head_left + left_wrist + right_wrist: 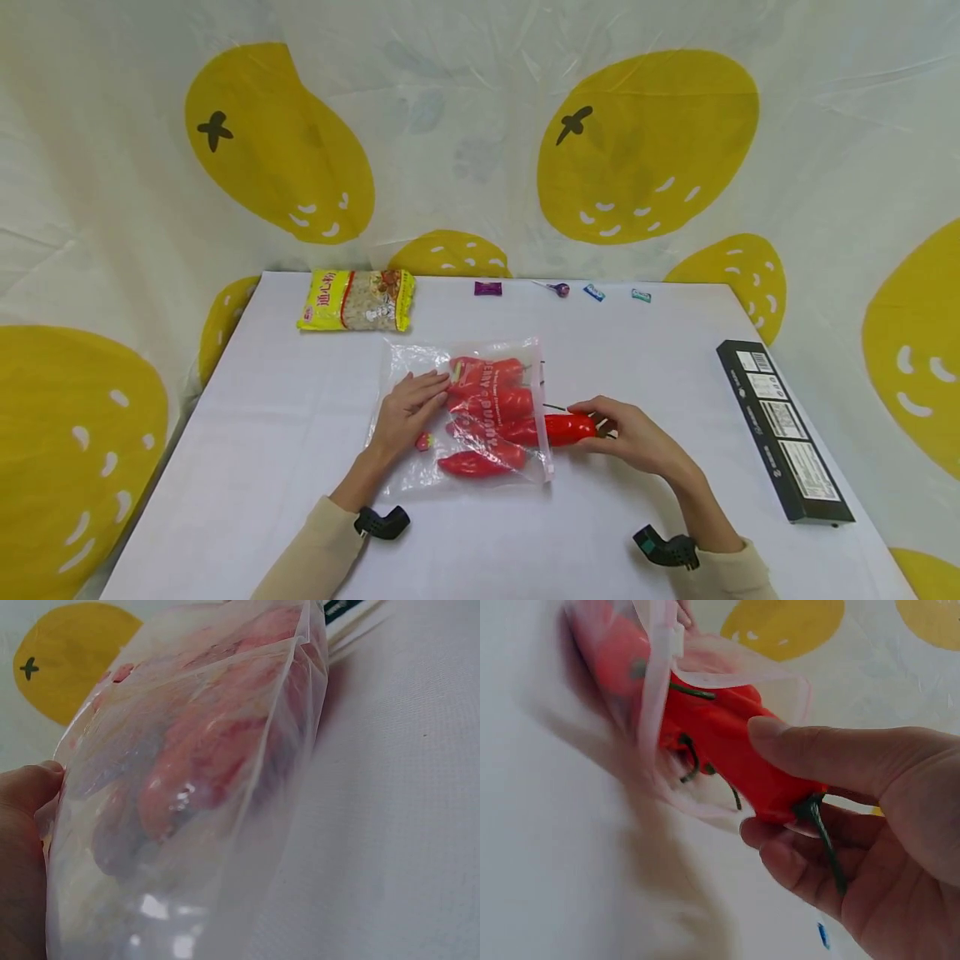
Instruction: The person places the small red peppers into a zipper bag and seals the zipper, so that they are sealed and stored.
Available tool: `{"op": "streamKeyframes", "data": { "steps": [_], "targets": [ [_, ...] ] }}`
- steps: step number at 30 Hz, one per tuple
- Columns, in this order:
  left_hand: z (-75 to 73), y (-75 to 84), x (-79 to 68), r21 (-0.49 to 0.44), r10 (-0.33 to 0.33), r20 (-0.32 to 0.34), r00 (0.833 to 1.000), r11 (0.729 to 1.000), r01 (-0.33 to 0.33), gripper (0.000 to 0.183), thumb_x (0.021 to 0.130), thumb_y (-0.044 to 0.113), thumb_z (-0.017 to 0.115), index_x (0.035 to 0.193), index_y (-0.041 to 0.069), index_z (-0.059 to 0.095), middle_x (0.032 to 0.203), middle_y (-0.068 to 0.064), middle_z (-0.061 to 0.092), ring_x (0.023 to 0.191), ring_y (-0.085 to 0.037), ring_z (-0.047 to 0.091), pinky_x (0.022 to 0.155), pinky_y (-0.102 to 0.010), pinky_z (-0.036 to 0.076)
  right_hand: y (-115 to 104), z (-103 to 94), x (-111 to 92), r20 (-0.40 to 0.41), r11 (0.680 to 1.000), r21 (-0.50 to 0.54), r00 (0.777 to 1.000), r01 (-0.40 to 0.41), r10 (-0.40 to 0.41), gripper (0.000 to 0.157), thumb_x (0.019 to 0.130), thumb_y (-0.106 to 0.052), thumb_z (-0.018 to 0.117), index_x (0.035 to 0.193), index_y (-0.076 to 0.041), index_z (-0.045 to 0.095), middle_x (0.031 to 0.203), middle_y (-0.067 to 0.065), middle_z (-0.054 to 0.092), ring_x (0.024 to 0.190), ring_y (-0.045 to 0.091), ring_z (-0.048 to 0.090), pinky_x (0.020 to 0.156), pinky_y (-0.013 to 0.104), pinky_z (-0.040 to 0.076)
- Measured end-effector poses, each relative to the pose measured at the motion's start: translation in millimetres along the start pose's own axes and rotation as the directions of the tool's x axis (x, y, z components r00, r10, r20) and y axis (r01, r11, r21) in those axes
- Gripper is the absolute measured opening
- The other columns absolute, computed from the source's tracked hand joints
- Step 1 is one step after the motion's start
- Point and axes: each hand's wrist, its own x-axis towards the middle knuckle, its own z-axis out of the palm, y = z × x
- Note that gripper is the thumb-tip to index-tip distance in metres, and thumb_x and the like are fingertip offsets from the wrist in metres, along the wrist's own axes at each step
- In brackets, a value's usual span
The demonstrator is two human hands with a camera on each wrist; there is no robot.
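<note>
A clear zip bag (420,358) with red print and a pale pink slider edge holds several red peppers (480,463). On its left part rests my left hand (407,412), fingers stretched over the plastic. At the bag's right-hand mouth, my right hand (626,433) grips a red pepper (567,429) near its stem end; the pepper's other end is inside the bag. The right wrist view shows thumb and fingers on opposite sides of this pepper (769,776), its green stem pointing toward the palm. Other green stems (690,759) show at the bag's opening.
A yellow pasta packet (356,300) lies at the back left. Along the back edge are a purple-wrapped sweet (487,288), a lollipop (559,289) and two small wrapped candies (594,292). A long black box (783,433) with white labels lies at the right.
</note>
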Motion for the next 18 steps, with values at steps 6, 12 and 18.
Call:
{"op": "streamKeyframes", "data": {
  "steps": [6, 12, 18],
  "targets": [
    [-1.0, 1.4, 0.2, 0.015, 0.004, 0.004, 1.000, 1.000, -0.004, 0.031, 0.091, 0.032, 0.061, 0.119, 0.022, 0.066, 0.126, 0.004, 0.063, 0.126, -0.020, 0.053, 0.115, -0.052, 0.026, -3, 17.0, 9, -0.021, 0.978, 0.202, 0.999, -0.044, 0.049, 0.046, 0.078, -0.023, 0.076, 0.115, -0.012, 0.052, 0.114, 0.010, 0.060, 0.098, 0.021, 0.066, 0.080, 0.021, 0.056],
    [-1.0, 1.6, -0.5, 0.024, -0.004, 0.007, 1.000, 1.000, 0.004, 0.031, 0.090, 0.032, 0.062, 0.119, 0.021, 0.066, 0.126, 0.003, 0.063, 0.127, -0.018, 0.053, 0.115, -0.051, 0.026, -4, 34.9, 17, -0.093, 0.953, 0.300, 0.993, -0.042, 0.073, 0.039, 0.078, -0.024, 0.076, 0.107, -0.009, 0.054, 0.112, 0.012, 0.062, 0.096, 0.019, 0.069, 0.078, 0.020, 0.057],
    [-0.6, 1.4, 0.0, 0.029, 0.004, -0.003, 1.000, 1.000, -0.004, 0.030, 0.089, 0.031, 0.063, 0.118, 0.021, 0.067, 0.126, 0.004, 0.064, 0.126, -0.017, 0.054, 0.115, -0.050, 0.027, -10, 40.2, 18, -0.061, 0.970, 0.233, 0.996, 0.073, -0.060, 0.026, 0.088, -0.023, 0.065, 0.113, -0.015, 0.065, 0.111, 0.005, 0.067, 0.086, 0.015, 0.063, 0.073, 0.020, 0.056]
  ]
}}
